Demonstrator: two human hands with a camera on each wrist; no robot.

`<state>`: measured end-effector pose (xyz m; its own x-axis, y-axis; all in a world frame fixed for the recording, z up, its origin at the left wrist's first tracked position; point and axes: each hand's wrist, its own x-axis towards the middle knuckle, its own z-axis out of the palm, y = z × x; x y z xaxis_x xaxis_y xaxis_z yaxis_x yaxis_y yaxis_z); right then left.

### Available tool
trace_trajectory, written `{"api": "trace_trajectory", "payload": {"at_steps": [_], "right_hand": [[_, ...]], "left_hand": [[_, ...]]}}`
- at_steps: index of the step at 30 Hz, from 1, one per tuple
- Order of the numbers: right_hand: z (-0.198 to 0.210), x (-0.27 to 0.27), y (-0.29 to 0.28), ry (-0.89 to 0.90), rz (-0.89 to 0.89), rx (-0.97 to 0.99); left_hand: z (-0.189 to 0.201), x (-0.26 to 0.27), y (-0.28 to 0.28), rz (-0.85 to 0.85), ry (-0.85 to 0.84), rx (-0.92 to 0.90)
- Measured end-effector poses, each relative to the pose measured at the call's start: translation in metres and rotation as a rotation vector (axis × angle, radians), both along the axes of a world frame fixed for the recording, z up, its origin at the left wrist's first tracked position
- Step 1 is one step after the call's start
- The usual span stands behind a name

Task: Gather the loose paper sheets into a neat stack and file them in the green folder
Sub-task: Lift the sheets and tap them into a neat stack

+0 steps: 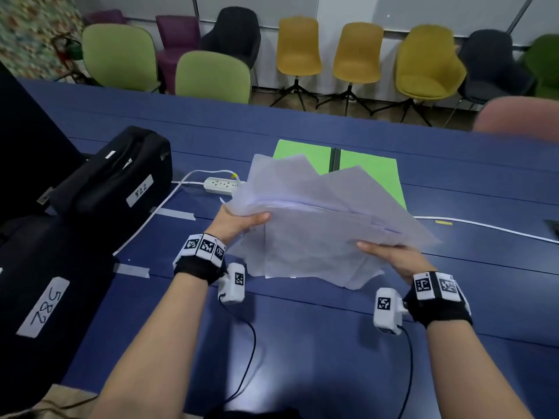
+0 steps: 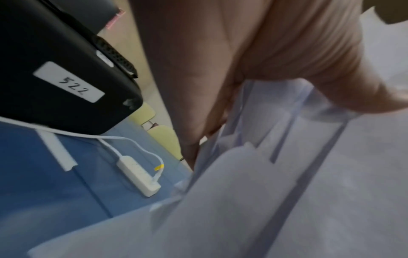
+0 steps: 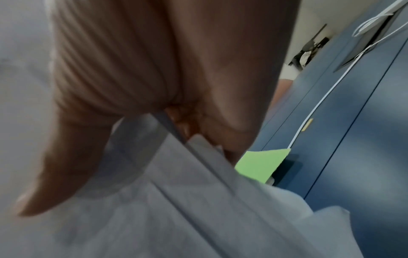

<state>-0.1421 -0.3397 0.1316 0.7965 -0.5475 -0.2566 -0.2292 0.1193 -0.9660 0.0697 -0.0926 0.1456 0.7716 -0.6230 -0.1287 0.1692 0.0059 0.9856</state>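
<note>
A fanned, uneven bundle of white paper sheets (image 1: 314,225) is lifted above the blue table. My left hand (image 1: 242,223) grips its left edge, thumb on top. At the near right edge my right hand (image 1: 390,252) pinches the bundle, thumb over the top sheet. Both wrist views show a thumb pressed on the sheets (image 2: 287,192) (image 3: 176,209) with fingers underneath. The green folder (image 1: 367,170) lies open and flat on the table beyond the papers, partly hidden by them; one corner of the green folder (image 3: 260,164) peeks out in the right wrist view.
Two black cases, one labelled 522 (image 1: 118,176) and one labelled 582 (image 1: 42,297), stand at the left. A white power strip (image 1: 220,186) with its cable lies left of the folder, and a white cord (image 1: 484,226) runs off to the right. Chairs line the far side.
</note>
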Motion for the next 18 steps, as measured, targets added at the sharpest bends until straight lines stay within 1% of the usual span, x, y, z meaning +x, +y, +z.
{"api": "trace_trajectory", "payload": {"at_steps": [3, 6, 8, 10, 12, 14, 17, 18], "right_hand": [[0.007, -0.003, -0.003, -0.033, 0.024, 0.025], [0.004, 0.001, -0.006, -0.088, 0.000, 0.010], [0.001, 0.007, -0.004, -0.077, -0.052, 0.010], [-0.002, 0.013, -0.001, -0.050, -0.145, -0.015], [-0.009, 0.016, -0.001, -0.045, -0.215, -0.045], [-0.010, 0.016, -0.002, -0.025, -0.225, -0.070], [-0.007, 0.014, -0.006, 0.006, -0.195, -0.071], [-0.005, 0.012, -0.005, 0.024, -0.175, -0.069]], "left_hand": [[0.004, 0.001, -0.008, 0.023, -0.040, -0.030], [0.000, 0.000, -0.016, 0.088, -0.025, -0.025], [0.000, -0.003, -0.021, 0.027, -0.041, 0.031], [0.000, -0.005, -0.025, -0.037, -0.081, 0.087], [-0.001, -0.003, -0.025, 0.005, -0.057, 0.091], [-0.005, -0.001, -0.021, 0.051, -0.019, 0.074], [-0.005, -0.003, -0.017, -0.046, -0.028, 0.093], [-0.008, -0.004, -0.016, -0.051, -0.020, 0.090]]}}
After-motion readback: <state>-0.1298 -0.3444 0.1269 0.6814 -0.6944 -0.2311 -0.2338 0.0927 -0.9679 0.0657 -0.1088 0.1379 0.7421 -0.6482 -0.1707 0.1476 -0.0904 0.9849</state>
